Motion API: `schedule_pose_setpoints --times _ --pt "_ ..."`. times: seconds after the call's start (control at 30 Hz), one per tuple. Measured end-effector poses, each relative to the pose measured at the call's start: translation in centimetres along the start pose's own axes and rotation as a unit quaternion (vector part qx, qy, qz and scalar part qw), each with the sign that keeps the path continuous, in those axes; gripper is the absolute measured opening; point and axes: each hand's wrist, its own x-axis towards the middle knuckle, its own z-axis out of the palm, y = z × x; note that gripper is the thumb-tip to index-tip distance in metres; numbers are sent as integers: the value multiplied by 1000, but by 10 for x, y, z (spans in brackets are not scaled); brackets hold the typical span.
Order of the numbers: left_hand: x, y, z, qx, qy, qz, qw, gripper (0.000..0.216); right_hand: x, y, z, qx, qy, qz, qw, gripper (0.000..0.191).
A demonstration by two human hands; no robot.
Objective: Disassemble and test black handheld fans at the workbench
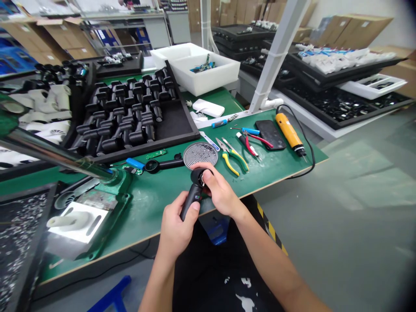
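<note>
Green desk (169, 216), near its front edge: the left hand (177, 227) wraps the grip of a black handheld blower (192, 200), its lit display (196, 198) unreadable, while the right hand (219, 190) closes over its round head. Just beyond lie a round mesh grille (200, 155) and yellow-handled pliers (234, 156).

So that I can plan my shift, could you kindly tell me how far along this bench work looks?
Many black handle units already sit in rows in the tray. In hand is a black unit with a lit display, gripped by the left hand and right hand. Seemingly left: a perforated round disc and green circuit board lying loose.
</note>
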Motion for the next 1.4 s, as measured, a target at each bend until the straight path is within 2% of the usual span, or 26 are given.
schedule_pose_setpoints --times 0.43,0.7,0.97,1.23,1.4 --pt "-1 -5 0 3 -6 7 1000 31 0 1 -1 11 -8 -17 1000 46" --pt "-1 -5 0 7 -5 1 1000 32 1 2 0 12 -4 -10 1000 38" --pt "-2 -5 0 5 -6 1 1000 32 1 2 -1 2 -2 -10 1000 41" --pt "-1 -5 0 -10 -9 6 1000 34 -1 1 -2 44 -20 2 999 64" --pt "-1 -4 1 -6 -5 9 1000 35 0 0 -1 16 -4 -11 1000 52"
